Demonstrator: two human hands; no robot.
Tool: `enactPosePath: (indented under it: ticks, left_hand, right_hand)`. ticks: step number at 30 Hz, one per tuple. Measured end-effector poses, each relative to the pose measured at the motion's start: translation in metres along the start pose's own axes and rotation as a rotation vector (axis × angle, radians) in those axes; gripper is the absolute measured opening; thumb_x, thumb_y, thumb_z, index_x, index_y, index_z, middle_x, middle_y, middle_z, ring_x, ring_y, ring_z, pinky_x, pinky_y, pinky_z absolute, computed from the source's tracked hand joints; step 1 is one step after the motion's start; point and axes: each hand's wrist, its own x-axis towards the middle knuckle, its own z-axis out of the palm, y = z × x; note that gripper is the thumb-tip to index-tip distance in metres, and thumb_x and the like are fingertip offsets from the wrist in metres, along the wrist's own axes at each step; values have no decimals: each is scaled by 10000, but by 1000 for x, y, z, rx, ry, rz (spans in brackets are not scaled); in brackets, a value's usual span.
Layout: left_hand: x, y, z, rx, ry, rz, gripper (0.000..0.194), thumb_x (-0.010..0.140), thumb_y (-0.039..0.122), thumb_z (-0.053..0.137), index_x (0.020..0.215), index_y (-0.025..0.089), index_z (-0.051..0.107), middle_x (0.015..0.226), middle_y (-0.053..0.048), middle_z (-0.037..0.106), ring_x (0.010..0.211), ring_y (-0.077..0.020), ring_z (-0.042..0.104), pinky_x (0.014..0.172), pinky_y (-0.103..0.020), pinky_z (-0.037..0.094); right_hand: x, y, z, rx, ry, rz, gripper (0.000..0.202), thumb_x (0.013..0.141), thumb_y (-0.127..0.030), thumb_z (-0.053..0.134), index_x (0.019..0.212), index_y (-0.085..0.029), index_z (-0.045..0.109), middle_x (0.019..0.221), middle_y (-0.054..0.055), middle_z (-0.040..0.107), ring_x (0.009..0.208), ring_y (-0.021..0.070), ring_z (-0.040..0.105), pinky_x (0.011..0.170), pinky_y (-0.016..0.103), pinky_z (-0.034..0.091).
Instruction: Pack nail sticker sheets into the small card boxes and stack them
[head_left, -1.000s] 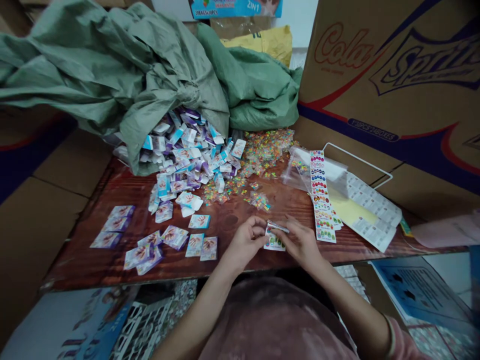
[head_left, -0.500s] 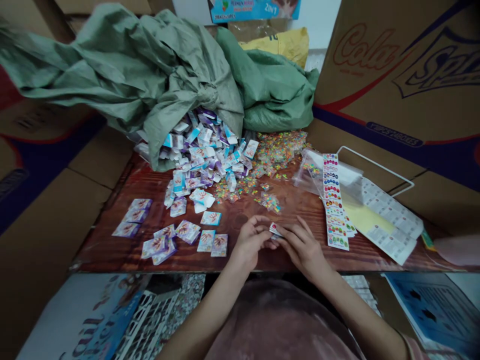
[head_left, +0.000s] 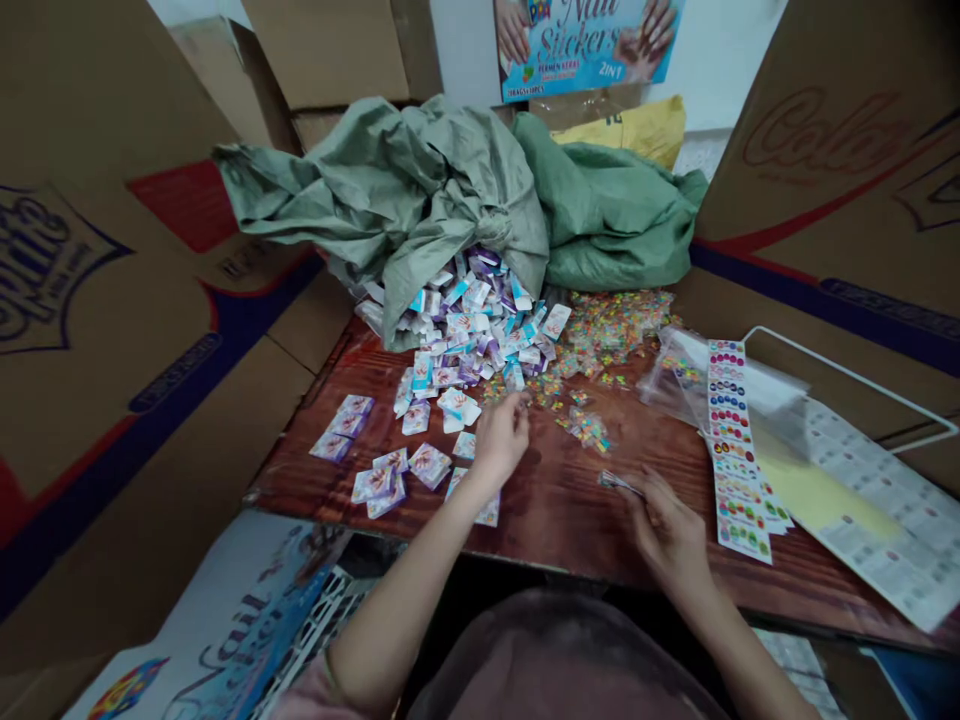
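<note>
My left hand [head_left: 504, 432] reaches over the table at the near edge of the small printed boxes [head_left: 480, 325] and the colourful candy packets [head_left: 585, 428]. Its fingers are bent together; whatever they hold, if anything, is hidden. Lower right, my right hand [head_left: 664, 515] pinches a thin folded strip of stickers [head_left: 621, 484] between thumb and fingers, above the bare wood. Several closed purple and white boxes [head_left: 430, 466] lie left of my left forearm, which partly covers others. Long sticker sheets [head_left: 731, 440] lie to the right of my right hand.
A grey-green sack [head_left: 450, 180] spills the boxes at the back, beside a darker green sack [head_left: 615, 220]. Large cartons [head_left: 150, 430] flank the reddish wooden table [head_left: 555, 520]. Clear plastic bags [head_left: 675, 370], a white wire frame [head_left: 847, 375] and printed sheets [head_left: 885, 490] are at the right.
My left hand has left the stickers and moved forward to the pile. My right hand has moved apart from it, keeping the folded strip. The view has turned left.
</note>
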Motion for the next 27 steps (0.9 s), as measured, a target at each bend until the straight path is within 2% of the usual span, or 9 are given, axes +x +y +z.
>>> enactPosePath:
  ticks: [4,9,12,14,16,19,21,24,27]
  left_hand:
    - [44,-8,5,284,75,-69,485,832,355,582,1255,142,482,1156,-186,607,1062,-310,583,864,-377,436]
    - [63,-4,5,256,88,-156,471,795,180,572,1254,136,478,1025,-173,658,982,-320,630,819,-378,450]
    - [45,2,-2,-96,134,-259,520,729,166,613,1231,142,476,866,-88,655,830,-257,652,744,-349,489]
    - [23,7,-6,-482,52,-360,541,682,158,622,1201,152,469,790,-29,621,684,-191,629,640,-315,512]
    - [-3,14,-6,-828,-153,-397,502,649,177,636,1130,157,491,807,-18,614,655,-160,608,605,-309,529]
    - [-40,25,0,-1099,-461,-465,437,610,187,663,1020,165,515,816,-22,628,662,-150,602,597,-303,533]
    - [-56,30,7,-1129,-522,-460,406,624,193,654,1005,171,515,843,-32,642,686,-153,601,569,-272,513]
    - [-67,34,15,-986,-442,-347,317,655,179,618,963,159,549,873,-45,654,727,-145,590,530,-207,451]
    - [-71,34,20,-827,-410,-238,257,693,162,578,949,148,581,887,-46,664,783,-142,594,621,-210,459]
  right_hand:
    - [-4,-3,6,26,-28,54,144,890,-193,530,979,-211,642,874,36,723,823,196,695,845,360,550]
    - [-8,-1,4,86,-15,112,141,898,-230,526,959,-209,651,879,45,725,804,194,687,846,360,533]
    - [-3,1,-2,179,-3,291,145,896,-275,538,949,-196,646,901,56,720,792,185,681,724,285,541]
    - [5,-1,-5,259,2,408,162,886,-314,555,937,-187,642,848,46,710,708,165,663,629,246,520]
    - [15,-4,-5,346,24,473,183,873,-344,571,924,-182,639,770,25,685,615,141,619,558,225,486]
    - [28,-11,-2,458,45,484,186,861,-350,586,918,-182,642,725,6,652,581,123,576,548,221,463]
    - [33,-15,1,484,44,475,178,863,-341,587,922,-185,649,756,12,651,618,127,578,575,228,464]
    - [36,-18,-1,452,69,461,168,873,-333,580,922,-191,654,803,25,627,646,130,562,571,235,444]
    - [37,-18,-10,368,43,392,152,885,-315,567,910,-195,658,782,27,589,673,140,548,581,242,431]
